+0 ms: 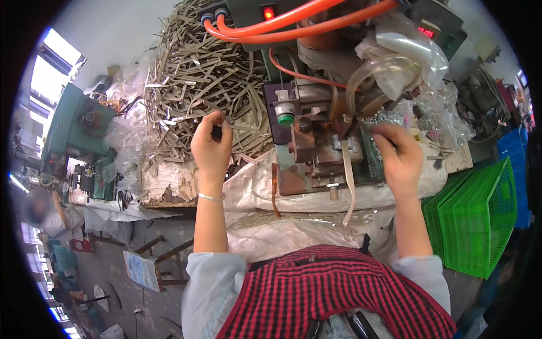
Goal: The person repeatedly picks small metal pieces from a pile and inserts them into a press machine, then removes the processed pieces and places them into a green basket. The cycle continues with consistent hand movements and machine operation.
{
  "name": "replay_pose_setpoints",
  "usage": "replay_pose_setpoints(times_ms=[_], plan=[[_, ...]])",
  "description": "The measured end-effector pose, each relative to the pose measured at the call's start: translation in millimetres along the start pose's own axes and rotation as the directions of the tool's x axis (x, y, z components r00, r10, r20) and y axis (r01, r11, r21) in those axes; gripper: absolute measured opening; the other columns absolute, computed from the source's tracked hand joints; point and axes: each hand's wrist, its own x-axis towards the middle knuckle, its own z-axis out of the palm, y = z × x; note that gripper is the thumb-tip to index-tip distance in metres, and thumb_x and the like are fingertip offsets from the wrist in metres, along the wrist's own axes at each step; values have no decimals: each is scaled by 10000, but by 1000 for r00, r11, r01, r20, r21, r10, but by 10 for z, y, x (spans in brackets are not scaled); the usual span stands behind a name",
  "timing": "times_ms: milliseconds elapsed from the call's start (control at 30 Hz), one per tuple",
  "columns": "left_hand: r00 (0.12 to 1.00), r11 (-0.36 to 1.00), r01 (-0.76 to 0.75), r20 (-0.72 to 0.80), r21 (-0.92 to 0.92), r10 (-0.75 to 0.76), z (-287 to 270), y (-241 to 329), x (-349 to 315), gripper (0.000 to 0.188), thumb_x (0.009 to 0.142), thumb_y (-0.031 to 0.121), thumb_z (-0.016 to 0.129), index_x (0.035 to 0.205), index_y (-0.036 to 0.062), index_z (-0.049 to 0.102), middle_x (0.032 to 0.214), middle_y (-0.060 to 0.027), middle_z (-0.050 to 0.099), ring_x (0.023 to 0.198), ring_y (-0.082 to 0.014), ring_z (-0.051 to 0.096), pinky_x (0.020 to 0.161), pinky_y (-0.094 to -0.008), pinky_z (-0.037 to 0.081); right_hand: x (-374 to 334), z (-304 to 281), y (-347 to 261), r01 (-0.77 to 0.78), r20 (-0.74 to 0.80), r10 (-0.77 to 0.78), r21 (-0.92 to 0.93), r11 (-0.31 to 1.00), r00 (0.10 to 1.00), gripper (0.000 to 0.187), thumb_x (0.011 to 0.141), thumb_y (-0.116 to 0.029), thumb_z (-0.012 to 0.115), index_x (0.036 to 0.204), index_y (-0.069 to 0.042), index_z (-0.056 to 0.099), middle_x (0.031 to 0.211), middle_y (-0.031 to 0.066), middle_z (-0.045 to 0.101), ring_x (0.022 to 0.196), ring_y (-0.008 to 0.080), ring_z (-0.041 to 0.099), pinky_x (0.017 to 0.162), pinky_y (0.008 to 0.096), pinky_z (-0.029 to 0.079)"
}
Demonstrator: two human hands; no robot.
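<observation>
My left hand (213, 144) hovers at the near edge of a big heap of flat metal strips (197, 73). Its thumb and fingers are curled together in a pinch; anything between the tips is too small to make out. To the right of a small press machine (324, 147), my right hand (402, 161) is closed too, fingertips drawn in toward the thumb. What it may hold cannot be told. One pale flat strip (348, 178) runs from the machine's clamp down toward my lap, and neither hand touches it. A green-topped button (285, 116) sits left of the clamp.
Orange hoses (271, 37) arch over the machine. Clear plastic sheeting (418, 51) and silvery scraps (389, 113) lie at the right. Green baskets (474, 217) are stacked beside the bench. More strips (288, 219) rest on cloth before me. At far left are a stool (149, 268) and another person.
</observation>
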Motion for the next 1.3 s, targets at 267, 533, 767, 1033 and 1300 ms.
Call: replay_pose_setpoints(times_ms=[267, 533, 767, 1033, 1300], plan=[[928, 804, 358, 84, -474, -364, 159, 101, -616, 71, 996, 12, 672, 1036, -47, 679, 979, -57, 713, 805, -59, 618, 698, -213, 533, -72, 488, 125, -185, 56, 185, 544, 818, 981, 375, 931, 46, 661, 1291, 45, 553, 1140, 104, 712, 1007, 114, 665, 937, 265, 496], [973, 627, -175, -35, -759, 230, -183, 1456, 130, 127, 1044, 44, 584, 1084, -66, 631, 1023, -222, 717, 829, -231, 720, 665, -326, 644, -36, 524, -140, -280, 132, 267, 704, 652, 955, 474, 925, 80, 631, 1378, 44, 496, 1124, 114, 711, 1001, 120, 650, 923, 255, 495], [923, 728, -325, -33, -604, 384, -4, 1488, 85, 51, 984, -29, 611, 1008, -47, 653, 986, -225, 737, 767, -229, 723, 618, -286, 593, -208, 384, -432, -72, 55, 55, 388, 919, 997, 544, 901, 40, 605, 1427, 46, 464, 1264, 178, 659, 1179, 228, 650, 1048, 326, 468], [591, 590, -745, 102, -311, 800, 380, 1617, -427, 218, 746, 91, 854, 931, 74, 740, 1009, -102, 771, 552, -125, 590, 482, -269, 427, -121, -254, 942, -12, -85, -65, -689, 724, 994, 240, 814, -158, 778, 1047, -102, 769, 1304, 227, 633, 1355, 421, 498, 1091, 505, 433], [605, 609, -714, 134, -347, 785, 385, 1642, -426, 270, 718, 36, 869, 953, 61, 740, 947, -114, 772, 572, -151, 625, 484, -270, 448, 41, -12, 1037, 153, -93, -278, -650, 744, 956, 115, 788, -129, 774, 894, -106, 734, 1117, 88, 657, 1135, 336, 608, 869, 457, 523]])
